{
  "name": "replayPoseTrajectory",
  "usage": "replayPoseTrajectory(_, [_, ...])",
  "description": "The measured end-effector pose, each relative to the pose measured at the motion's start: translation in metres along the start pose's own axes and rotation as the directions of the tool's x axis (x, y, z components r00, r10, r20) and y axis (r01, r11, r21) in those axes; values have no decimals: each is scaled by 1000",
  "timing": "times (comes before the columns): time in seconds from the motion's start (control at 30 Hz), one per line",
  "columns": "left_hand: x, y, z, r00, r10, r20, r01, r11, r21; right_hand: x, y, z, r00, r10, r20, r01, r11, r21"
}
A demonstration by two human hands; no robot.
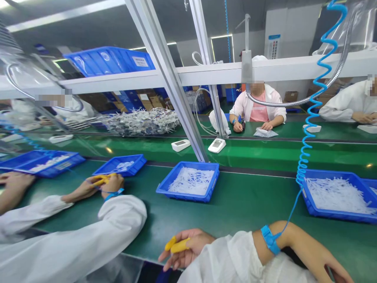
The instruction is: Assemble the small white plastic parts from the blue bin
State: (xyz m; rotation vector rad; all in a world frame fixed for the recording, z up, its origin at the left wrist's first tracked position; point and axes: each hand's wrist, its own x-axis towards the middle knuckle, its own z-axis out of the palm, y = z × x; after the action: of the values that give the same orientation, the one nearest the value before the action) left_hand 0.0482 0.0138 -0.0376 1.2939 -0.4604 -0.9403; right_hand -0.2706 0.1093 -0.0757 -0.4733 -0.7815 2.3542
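My arms look crossed in front of me at the table edge. My right hand [185,251] reaches out toward the left from behind my left sleeve, its fingers loosely spread with nothing in them. Two of its digits wear yellow finger cots [180,246]. My left hand [321,253] bends down at the lower right; the frame cuts off its fingertips, but a gap shows between its digits, and I see nothing held. A blue wrist strap [270,239] with a cord circles my left wrist. Beyond my hands, a blue tray [159,191] holds white strips [191,181].
At right stands another blue tray [338,217] of white strips, beside a hanging coiled blue cord [312,114]. A co-worker's hands [101,185] with yellow finger cots are at left, near a small tray [138,167]. White devices [217,146] stand behind; a metal post [173,94] rises there.
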Motion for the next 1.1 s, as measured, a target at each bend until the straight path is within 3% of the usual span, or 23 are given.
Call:
replayPoseTrajectory(0.33, [4, 0, -3, 1000, 28, 6, -28, 998, 52, -5, -1, 5, 997, 19, -78, -17, 999, 27])
replayPoseTrajectory(1.1, [0, 3, 3, 999, 47, -20, -45, 996, 79, -15, 7, 4, 999, -30, -20, 31, 998, 47])
